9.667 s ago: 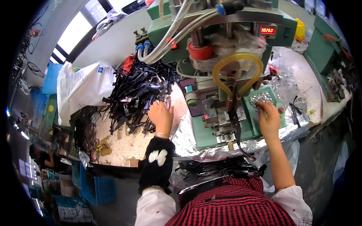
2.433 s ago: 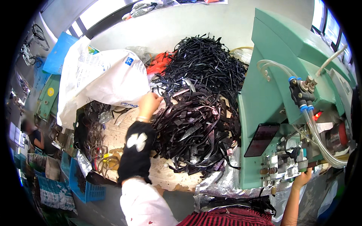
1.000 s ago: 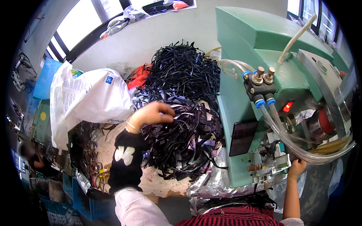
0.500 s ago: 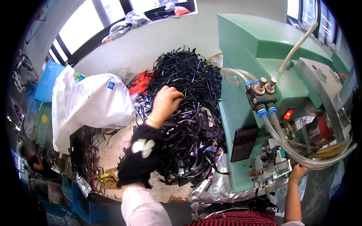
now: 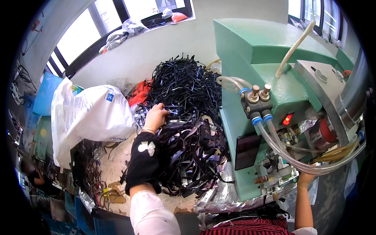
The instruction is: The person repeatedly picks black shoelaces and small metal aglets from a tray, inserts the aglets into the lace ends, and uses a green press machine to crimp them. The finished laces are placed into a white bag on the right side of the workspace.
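Cluttered bench [image 5: 117, 172]: left hand [image 5: 156, 116] in black strips [image 5: 188, 129].

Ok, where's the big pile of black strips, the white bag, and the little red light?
pile of black strips [image 5: 188, 102], head view, upper middle of the heap.
white bag [image 5: 94, 117], head view, its bulging front.
red light [image 5: 287, 119], head view, the glowing lamp on the green machine.

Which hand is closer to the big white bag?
Left. The left hand rests on the pile of black strips, just right of the white bag. The right hand is far off, under the green machine.
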### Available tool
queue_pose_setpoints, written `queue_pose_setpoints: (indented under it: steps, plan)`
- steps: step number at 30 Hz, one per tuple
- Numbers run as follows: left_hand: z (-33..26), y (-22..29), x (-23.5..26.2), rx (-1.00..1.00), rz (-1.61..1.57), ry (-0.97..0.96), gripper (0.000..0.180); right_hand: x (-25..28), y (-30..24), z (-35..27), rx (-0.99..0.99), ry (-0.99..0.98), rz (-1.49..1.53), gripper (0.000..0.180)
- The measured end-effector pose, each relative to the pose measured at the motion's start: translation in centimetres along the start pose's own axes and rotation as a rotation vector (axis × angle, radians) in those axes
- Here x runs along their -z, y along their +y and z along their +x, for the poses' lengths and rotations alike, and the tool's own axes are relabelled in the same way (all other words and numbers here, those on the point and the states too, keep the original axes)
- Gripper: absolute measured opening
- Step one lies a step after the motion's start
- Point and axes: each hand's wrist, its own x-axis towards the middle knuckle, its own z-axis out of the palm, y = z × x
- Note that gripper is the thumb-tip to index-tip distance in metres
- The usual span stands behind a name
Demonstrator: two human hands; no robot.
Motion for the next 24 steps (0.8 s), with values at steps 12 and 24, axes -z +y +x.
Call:
queue_pose_setpoints:
  steps: [12,24]
  plan:
    - [0.4,9.4,12.2,0.395,-0.784,0.406,0.016,0.8,-6.5,1.5,0.142,-0.041,0.303,0.013]
    - [-12.2,42.0,31.4,-0.539,-0.775,0.287,0.022,2.3,-6.9,2.0,0.238,-0.124,0.486,0.014]
